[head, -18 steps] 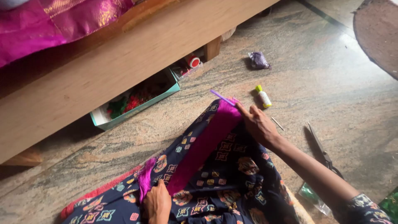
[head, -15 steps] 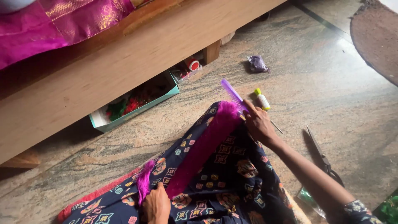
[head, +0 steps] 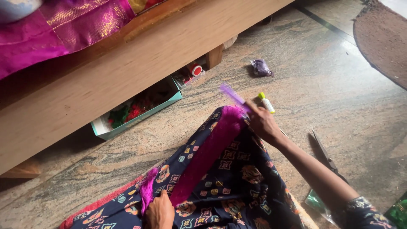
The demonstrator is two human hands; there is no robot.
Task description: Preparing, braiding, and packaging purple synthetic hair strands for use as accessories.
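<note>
A dark blue patterned cloth [head: 237,182] lies over my lap, with a band of bright pink fringe [head: 207,154] running along its edge. My right hand [head: 260,123] grips a purple comb [head: 233,96] at the far end of the fringe; the comb is blurred and lifted above the fabric. My left hand [head: 160,212] pinches the near end of the pink fringe against the cloth at the bottom of the view.
A small bottle with a yellow-green cap [head: 267,103] lies just past my right hand. Scissors [head: 324,153] rest on the stone floor at right. A purple bundle [head: 260,68] sits farther off. An open teal box [head: 135,112] sits under the wooden bed frame [head: 127,72].
My right hand has swept the purple comb up and outward off the far end of the fringe. The left hand keeps holding the near end.
</note>
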